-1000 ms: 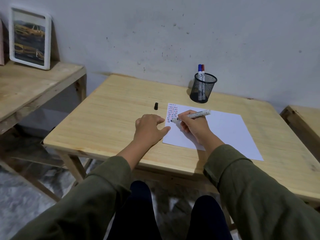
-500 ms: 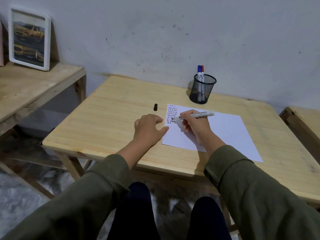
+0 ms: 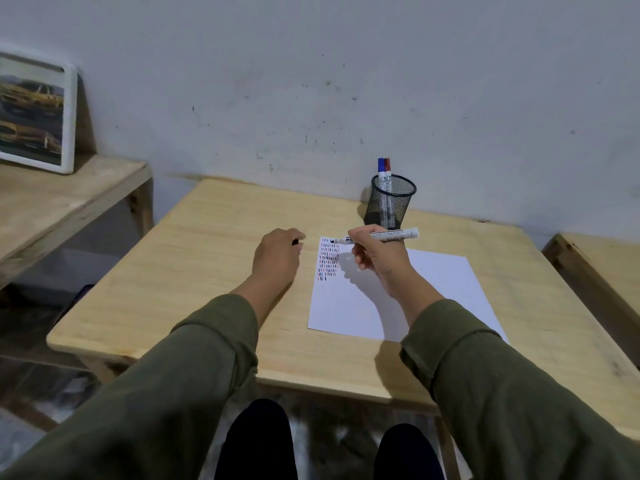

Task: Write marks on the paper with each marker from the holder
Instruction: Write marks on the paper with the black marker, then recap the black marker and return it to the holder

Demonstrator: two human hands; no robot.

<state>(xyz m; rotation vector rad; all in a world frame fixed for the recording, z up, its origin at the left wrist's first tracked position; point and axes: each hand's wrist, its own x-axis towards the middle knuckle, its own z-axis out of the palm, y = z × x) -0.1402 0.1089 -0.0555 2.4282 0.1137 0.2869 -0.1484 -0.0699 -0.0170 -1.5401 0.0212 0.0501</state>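
Note:
A white paper [image 3: 426, 289] lies on the wooden table [image 3: 207, 258], with rows of short red, blue and black marks [image 3: 328, 258] in its far left corner. My right hand [image 3: 377, 263] grips a white uncapped black marker [image 3: 398, 233], held level above the paper with its tip pointing left. My left hand [image 3: 275, 261] rests on the table left of the paper, fingers curled around the small black cap [image 3: 295, 242], which only partly shows. Behind the paper stands a black mesh holder [image 3: 393, 206] with a blue marker [image 3: 381, 165] and a red marker [image 3: 387, 164] upright in it.
A lower wooden side table [image 3: 52, 202] at the left carries a white-framed picture [image 3: 33, 112] leaning on the wall. Another wooden bench [image 3: 606, 261] stands at the right edge. The grey wall runs right behind the holder.
My right hand has lifted the marker off the paper and turned it level. My left hand has slid forward from beside the paper onto the black cap.

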